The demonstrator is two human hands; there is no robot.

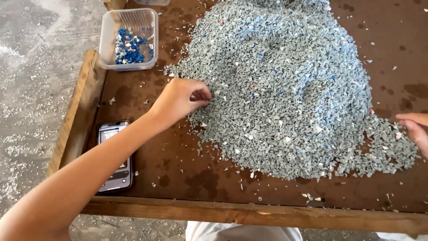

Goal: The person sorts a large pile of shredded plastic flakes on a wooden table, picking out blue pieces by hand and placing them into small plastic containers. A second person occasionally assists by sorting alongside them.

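A big heap of grey plastic flakes (285, 85), with a few blue, white and red bits mixed in, covers the middle of a brown table top (169, 178). My left hand (180, 99) reaches to the heap's left edge with its fingertips pinched together among the flakes; whether a flake is between them is too small to tell. My right hand (414, 129) shows only partly at the right edge of the view, resting at the heap's lower right fringe, fingers curled.
A clear plastic tub (107, 38) with blue and white flakes stands at the table's far left corner. A phone (114, 156) with a lit screen lies near the left rim. The table has a raised wooden rim (249, 215). Concrete floor (31, 89) lies to the left.
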